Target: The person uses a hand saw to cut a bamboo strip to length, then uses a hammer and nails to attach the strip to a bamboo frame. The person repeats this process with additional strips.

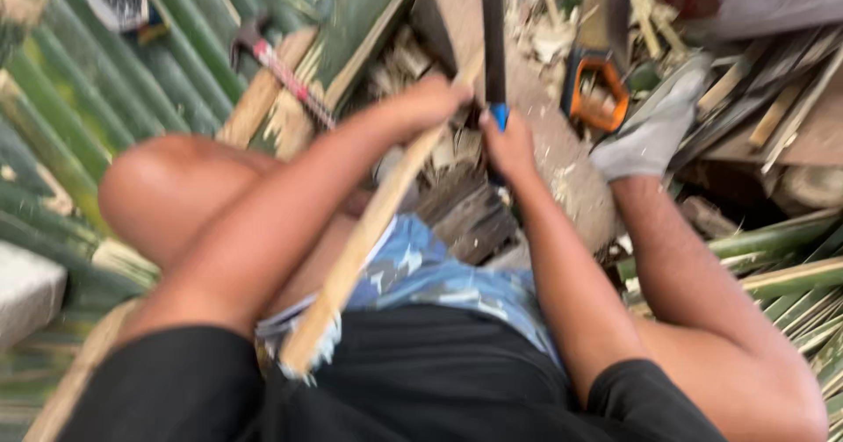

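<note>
My left hand (430,101) grips a long pale bamboo strip (360,240) near its upper end; the strip slants down across my lap to a frayed lower end. My right hand (507,143) holds the blue-ended handle of a dark long blade (493,34) that stands upright next to the strip's top. Both hands meet over a worn wooden block (470,209) between my knees. The picture is blurred by motion.
Split green bamboo (79,100) covers the ground at left, with more at right (781,266). A hammer with a red-patterned handle (281,71) lies at upper left. A handsaw with an orange-and-black handle (597,91) lies at upper right. My grey-socked foot (654,130) rests beside it.
</note>
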